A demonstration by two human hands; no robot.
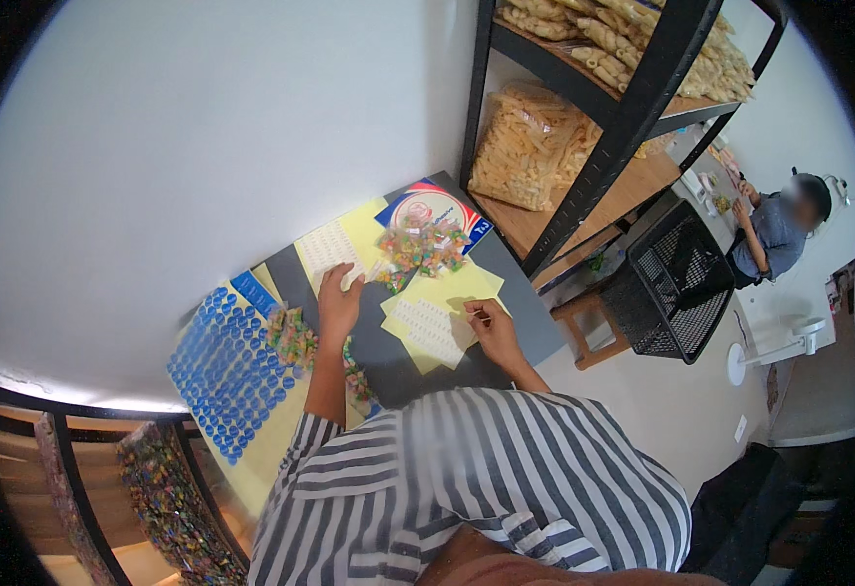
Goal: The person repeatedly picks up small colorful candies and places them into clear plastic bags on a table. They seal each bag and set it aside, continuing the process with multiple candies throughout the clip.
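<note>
My left hand (339, 304) is above the grey tabletop, fingers apart, beside a sheet of small white labels (328, 249) on yellow backing. My right hand (497, 333) hovers at the right edge of another white label sheet (427, 329), which lies on yellow paper. Its thumb and fingertips are close together; whether a small label sits between them is too small to tell. Between and beyond the hands, small clear bags of colourful pieces (423, 245) are heaped on a blue, red and white printed packet (438, 205). More such bags (292, 337) lie left of my left forearm.
A large sheet of round blue stickers (233, 373) covers the table's left end. At the right stands a black metal rack (603, 176) with bagged snacks (533, 146). Past it are a black plastic basket (680, 286), a wooden stool (588, 333) and a seated person (775, 231).
</note>
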